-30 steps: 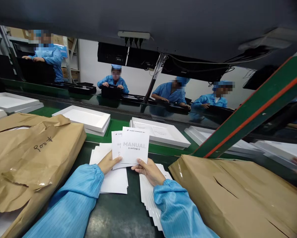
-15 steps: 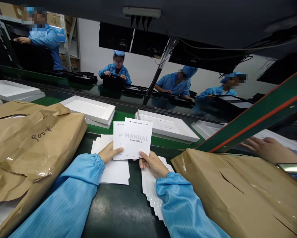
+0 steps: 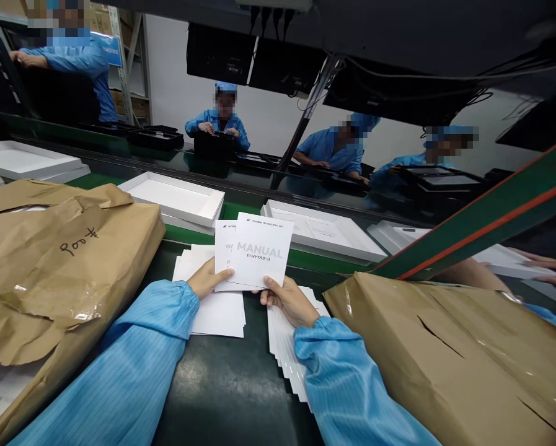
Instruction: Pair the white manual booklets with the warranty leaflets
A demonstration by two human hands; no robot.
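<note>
Two white printed leaflets overlap upright before me. The front one is a manual (image 3: 263, 251) marked "MANUAL" and "HYTAB"; its lower edge is pinched by my right hand (image 3: 289, 300), thumb in front. Behind it, a second leaflet (image 3: 224, 248) shows only its left strip, most of its print covered. My left hand (image 3: 207, 278) grips that one at its lower left. Under my left hand lies a stack of white papers (image 3: 219, 317). A fanned row of white booklets (image 3: 284, 353) runs beneath my right hand and forearm.
Brown paper packages stand at left (image 3: 96, 260) and right (image 3: 398, 334). Beyond are white box trays (image 3: 175, 198) and another tray (image 3: 324, 238) with a leaflet inside. A green post (image 3: 482, 217) slants at right. Co-workers in blue sit opposite; another person's hands (image 3: 533, 263) handle a tray at right.
The view has tilted slightly. Both hands keep hold of the leaflets, which stay overlapped in nearly the same pose. At right, the other person's hand has moved along the white tray.
</note>
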